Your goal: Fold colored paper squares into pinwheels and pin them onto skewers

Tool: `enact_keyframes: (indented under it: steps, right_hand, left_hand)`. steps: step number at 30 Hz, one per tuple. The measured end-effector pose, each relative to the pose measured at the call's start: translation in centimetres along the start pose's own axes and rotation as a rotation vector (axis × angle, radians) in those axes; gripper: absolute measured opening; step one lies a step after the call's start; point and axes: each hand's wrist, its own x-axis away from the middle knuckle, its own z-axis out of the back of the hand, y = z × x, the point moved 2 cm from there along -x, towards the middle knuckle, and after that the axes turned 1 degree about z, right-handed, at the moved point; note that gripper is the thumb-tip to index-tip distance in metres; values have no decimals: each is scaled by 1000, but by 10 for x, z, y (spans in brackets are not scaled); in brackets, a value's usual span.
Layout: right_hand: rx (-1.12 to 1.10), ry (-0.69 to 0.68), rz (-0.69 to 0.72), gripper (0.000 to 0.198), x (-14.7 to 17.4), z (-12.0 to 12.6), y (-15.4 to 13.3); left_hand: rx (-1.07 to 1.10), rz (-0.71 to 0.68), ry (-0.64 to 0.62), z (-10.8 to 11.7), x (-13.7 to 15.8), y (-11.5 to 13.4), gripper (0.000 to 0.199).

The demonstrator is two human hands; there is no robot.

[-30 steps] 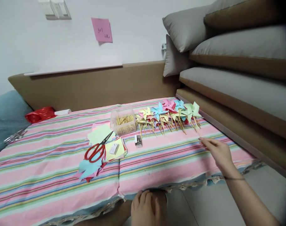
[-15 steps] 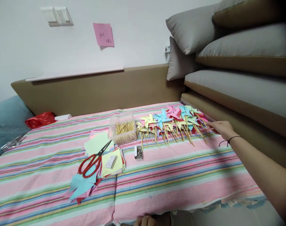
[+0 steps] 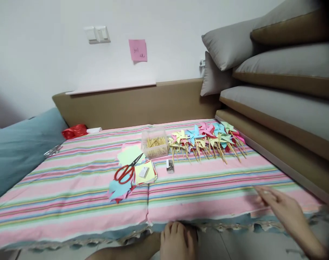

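My right hand hangs over the front right of the striped cloth, fingers loosely extended and slightly blurred, with nothing visible in them. Beyond it lies a row of paper pinwheels on wooden sticks, pink, blue, yellow and green. At the cloth's front edge my left hand rests, seemingly on my leg, fingers laid down and holding nothing I can see. Left of the pinwheels stands a clear plastic box of short wooden sticks. A small open box of metal pieces sits in front.
Red-handled scissors lie across stacked coloured paper squares and cut blue paper. A small white box rests on the squares. Red plastic lies at the back left. Stacked cushions rise on the right.
My right hand has drawn back from the right end of the pinwheels toward the front edge. My view has shifted, so more of my left hand shows.
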Motion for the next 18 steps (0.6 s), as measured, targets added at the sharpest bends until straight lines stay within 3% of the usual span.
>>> enact_keyframes:
  steps: [3,5,9,13,18]
  right_hand:
    - [-190,-260,-115,33,77,-27,25]
    - [-244,-332,-183,36,126,-48,30]
    - [-222,-465,-123,34,202,-86,17]
    - [-212,-471,-52,37,234,-105,-2]
    - [-100,-401,50,37,227,-124,-24]
  left_hand:
    - [107,-35,37,12,14,12,22]
    - [197,-95,37,18,23,17,20]
    - [338,-264,-21,28,37,16,28]
    - [391,-307,-97,31,51,-5,46]
    - [397,-229,-157,25,71,-43,58]
